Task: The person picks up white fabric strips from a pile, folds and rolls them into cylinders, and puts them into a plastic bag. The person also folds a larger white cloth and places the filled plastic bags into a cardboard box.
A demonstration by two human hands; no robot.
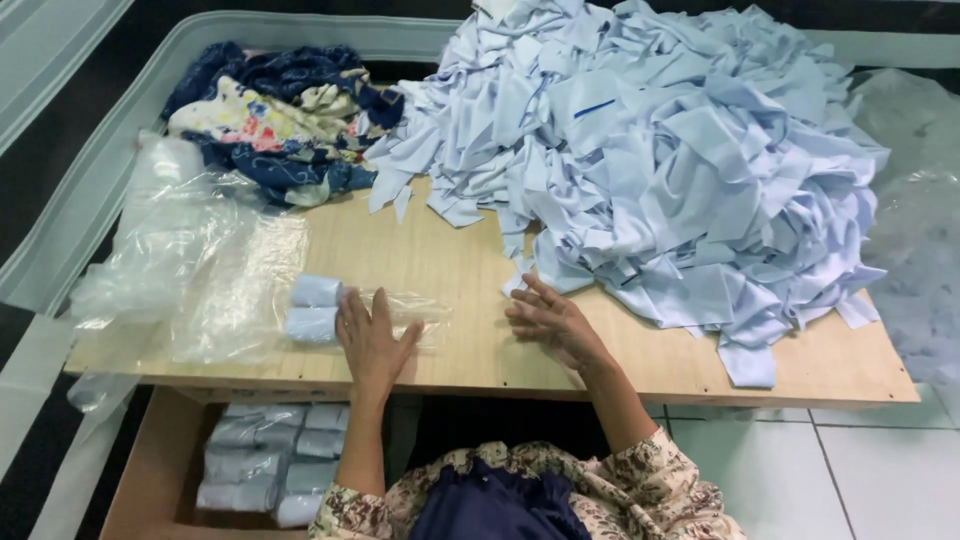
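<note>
My left hand lies flat, fingers spread, on a clear plastic bag on the wooden table. Two rolled light-blue cloth bundles sit inside the bag's left end, just left of that hand. My right hand hovers over the table with fingers apart, holding nothing, close to the edge of a big heap of light-blue fabric pieces.
A stack of clear plastic bags lies at the table's left. Dark blue floral fabric sits at the back left. Below the table's front edge, a cardboard box holds several bagged blue rolls. White floor tiles show at the lower right.
</note>
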